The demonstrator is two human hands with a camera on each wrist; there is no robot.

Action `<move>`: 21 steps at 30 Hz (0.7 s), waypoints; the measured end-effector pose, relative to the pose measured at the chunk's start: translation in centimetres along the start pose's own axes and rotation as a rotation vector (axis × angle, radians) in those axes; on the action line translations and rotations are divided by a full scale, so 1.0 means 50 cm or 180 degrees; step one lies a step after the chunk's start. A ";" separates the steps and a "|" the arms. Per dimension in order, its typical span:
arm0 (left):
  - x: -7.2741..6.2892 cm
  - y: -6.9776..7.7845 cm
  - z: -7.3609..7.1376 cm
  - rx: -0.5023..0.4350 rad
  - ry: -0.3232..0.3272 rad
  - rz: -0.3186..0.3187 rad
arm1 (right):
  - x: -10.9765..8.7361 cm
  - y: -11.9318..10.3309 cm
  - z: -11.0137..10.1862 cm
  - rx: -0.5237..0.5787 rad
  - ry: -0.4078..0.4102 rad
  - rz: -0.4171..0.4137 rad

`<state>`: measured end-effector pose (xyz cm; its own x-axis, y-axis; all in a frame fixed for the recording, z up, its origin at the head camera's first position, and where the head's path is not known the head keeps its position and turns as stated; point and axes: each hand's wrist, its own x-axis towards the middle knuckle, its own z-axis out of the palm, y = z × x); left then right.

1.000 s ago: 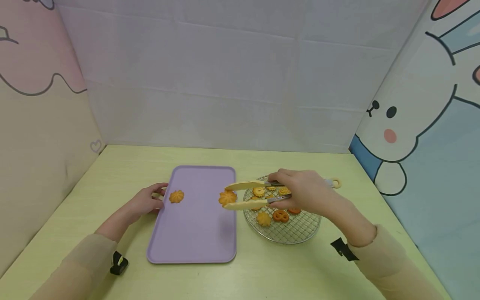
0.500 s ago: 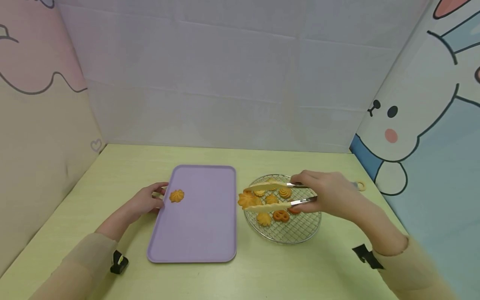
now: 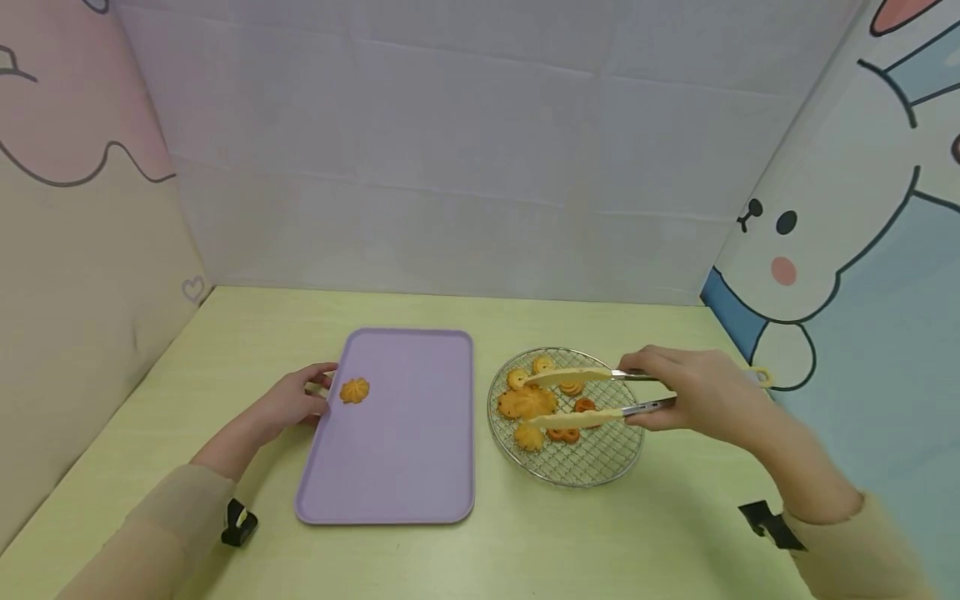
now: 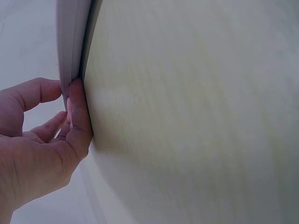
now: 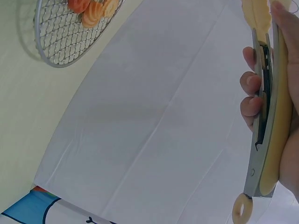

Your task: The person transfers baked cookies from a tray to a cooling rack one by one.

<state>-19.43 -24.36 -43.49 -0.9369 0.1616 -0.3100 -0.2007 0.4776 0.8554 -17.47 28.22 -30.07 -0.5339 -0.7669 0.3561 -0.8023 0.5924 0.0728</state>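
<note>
My left hand (image 3: 296, 398) holds the left rim of a lilac tray (image 3: 405, 467); the left wrist view shows thumb and fingers (image 4: 46, 88) at its edge. One flower-shaped cookie (image 3: 355, 390) lies in the tray's upper left. My right hand (image 3: 697, 387) grips cream-tipped metal tongs (image 3: 577, 417) above the round wire rack (image 3: 600, 475). Between the spread tong tips is a golden flower-shaped cookie (image 3: 529, 402), overlapping other cookies on the rack in this view. In the right wrist view, fingers (image 5: 251, 106) wrap the tongs' handle, with a ring at its end.
Several cookies lie on the rack, among them a flower-shaped one (image 3: 528, 437), a swirl (image 3: 572, 388) and a pretzel shape (image 3: 566, 435), partly behind the tongs. A pale green table (image 3: 420, 558) bears everything. A white back wall (image 3: 450, 167) and printed side walls enclose it.
My right hand has moved right with the tongs, carrying the cookie between their tips from the tray's right edge to over the rack. The left hand and tray have stayed put.
</note>
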 end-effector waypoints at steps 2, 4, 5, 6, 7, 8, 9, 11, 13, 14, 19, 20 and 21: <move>0.000 0.001 0.000 0.0008 -0.0007 0.0003 | -0.007 0.007 -0.003 -0.0002 0.0037 -0.0004; -0.001 0.001 0.000 0.0022 -0.0004 -0.0004 | -0.014 0.014 -0.005 -0.0026 0.0088 -0.0024; -0.001 0.002 0.000 0.0029 -0.0005 -0.0006 | -0.018 0.018 -0.006 -0.0046 0.0111 -0.0028; -0.001 0.002 0.000 0.0036 -0.0005 -0.0010 | -0.022 0.021 -0.007 -0.0066 0.0130 -0.0028; -0.002 0.003 0.000 0.0038 0.0000 -0.0016 | -0.026 0.025 -0.008 -0.0080 0.0132 -0.0019; -0.002 0.003 0.000 0.0043 0.0006 -0.0019 | -0.030 0.028 -0.009 -0.0091 0.0135 -0.0004; -0.002 0.004 0.000 0.0046 0.0010 -0.0024 | -0.034 0.031 -0.009 -0.0096 0.0129 0.0022; -0.002 0.004 0.000 0.0046 0.0017 -0.0025 | -0.042 0.038 -0.010 -0.0103 0.0122 0.0066; -0.002 0.005 0.000 0.0034 0.0017 -0.0025 | -0.050 0.045 -0.010 -0.0104 0.0125 0.0103; -0.002 0.005 0.001 0.0034 0.0014 -0.0024 | -0.055 0.048 -0.009 -0.0108 0.0133 0.0112; -0.002 0.003 0.001 0.0028 -0.0010 -0.0036 | -0.075 0.066 -0.002 -0.0167 0.0151 0.0154; -0.002 0.002 0.001 0.0029 -0.0010 -0.0041 | -0.078 0.070 0.000 -0.0184 0.0134 0.0179; -0.002 0.002 0.001 0.0029 -0.0009 -0.0046 | -0.082 0.073 0.003 -0.0202 0.0115 0.0207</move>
<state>-19.36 -24.29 -43.41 -0.9331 0.1571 -0.3235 -0.2115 0.4876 0.8470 -18.23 33.49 -31.39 -0.5735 -0.7176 0.3952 -0.7471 0.6560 0.1071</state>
